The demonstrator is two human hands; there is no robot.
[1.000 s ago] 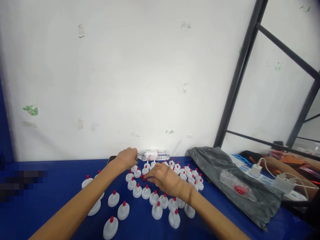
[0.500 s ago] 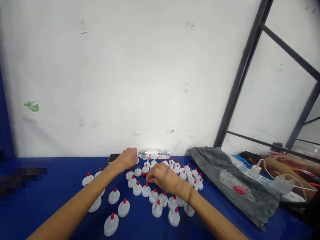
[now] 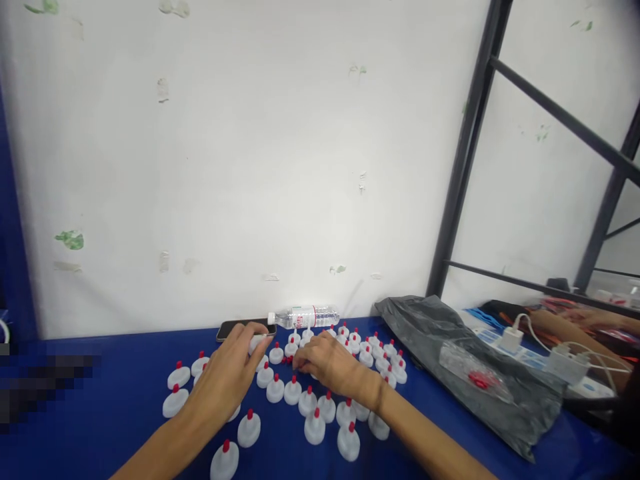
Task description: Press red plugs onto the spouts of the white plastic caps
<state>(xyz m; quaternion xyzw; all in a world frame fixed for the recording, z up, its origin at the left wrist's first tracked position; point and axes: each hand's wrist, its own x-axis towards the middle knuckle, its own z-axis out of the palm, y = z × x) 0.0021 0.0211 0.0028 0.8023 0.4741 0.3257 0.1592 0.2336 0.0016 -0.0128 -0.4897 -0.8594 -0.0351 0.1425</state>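
My left hand [image 3: 234, 363] is left of the middle of the blue table, with thumb and fingers closed around a small white plastic bottle [image 3: 257, 343]; most of that bottle is hidden by the hand. To its right, my right hand [image 3: 327, 361] reaches down with fingertips pressed together, at a few small red caps [image 3: 287, 360]. Whether a cap is between those fingers cannot be made out. Around both hands stand many oval white bottles with red tips, such as a front bottle [image 3: 315, 427] and a left bottle [image 3: 179, 376]. A few bottles behind my right hand have white tips.
A clear water bottle [image 3: 310, 317] lies along the wall, beside a dark phone [image 3: 227, 329]. On the right, a grey plastic bag [image 3: 480, 347] carries a clear packet [image 3: 475, 373] with red pieces. Chargers, cables, a dark metal frame and another person's arm are beyond.
My left hand has drawn back from the far side near the phone, bringing a white bottle into view between its fingers. My right hand stays almost in place. The view has tilted slightly.
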